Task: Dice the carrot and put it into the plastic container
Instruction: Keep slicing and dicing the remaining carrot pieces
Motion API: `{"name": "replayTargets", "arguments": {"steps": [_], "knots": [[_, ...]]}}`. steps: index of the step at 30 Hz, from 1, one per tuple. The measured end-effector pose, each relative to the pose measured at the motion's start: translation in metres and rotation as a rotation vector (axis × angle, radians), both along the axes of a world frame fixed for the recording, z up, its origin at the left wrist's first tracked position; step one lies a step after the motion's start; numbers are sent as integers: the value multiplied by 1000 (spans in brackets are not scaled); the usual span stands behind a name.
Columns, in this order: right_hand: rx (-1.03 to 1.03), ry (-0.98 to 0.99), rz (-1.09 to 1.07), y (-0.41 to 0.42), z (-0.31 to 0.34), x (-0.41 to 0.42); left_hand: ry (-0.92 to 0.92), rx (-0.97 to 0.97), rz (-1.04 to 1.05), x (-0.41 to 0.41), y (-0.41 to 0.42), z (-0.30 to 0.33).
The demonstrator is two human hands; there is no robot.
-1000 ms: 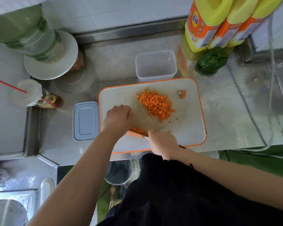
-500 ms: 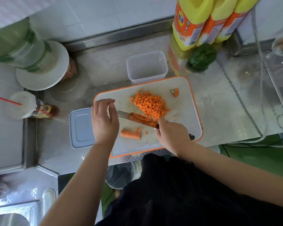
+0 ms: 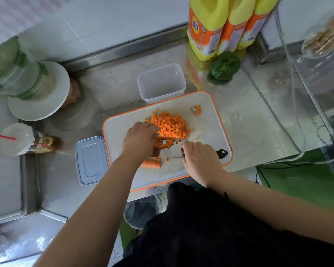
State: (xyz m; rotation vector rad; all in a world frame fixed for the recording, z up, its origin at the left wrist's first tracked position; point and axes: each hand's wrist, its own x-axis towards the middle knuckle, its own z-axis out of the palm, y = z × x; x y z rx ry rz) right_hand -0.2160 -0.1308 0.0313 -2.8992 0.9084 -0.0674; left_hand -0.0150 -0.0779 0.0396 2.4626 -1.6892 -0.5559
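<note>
Both hands (image 3: 141,139) dice carrot (image 3: 169,126) on board (image 3: 210,120).

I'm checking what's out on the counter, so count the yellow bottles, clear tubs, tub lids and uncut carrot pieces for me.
Yellow plastic detergent bottles: 3
Clear rectangular plastic container: 1
Grey-blue plastic container lid: 1
Uncut carrot piece on the orange-rimmed white cutting board: 1
Total: 6
</note>
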Motion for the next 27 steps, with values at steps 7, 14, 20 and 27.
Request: {"name": "replayTargets", "arguments": {"steps": [7, 14, 20, 27], "knots": [[10, -55, 22, 3, -2, -3, 149, 356, -70, 22, -22, 7], [24, -83, 21, 1, 0, -5, 109, 377, -139, 17, -31, 16], [18, -62, 20, 1, -1, -4, 149, 208, 53, 23, -31, 15], [10, -2, -13, -5, -1, -2, 475, 183, 87, 2, -18, 42]]}}
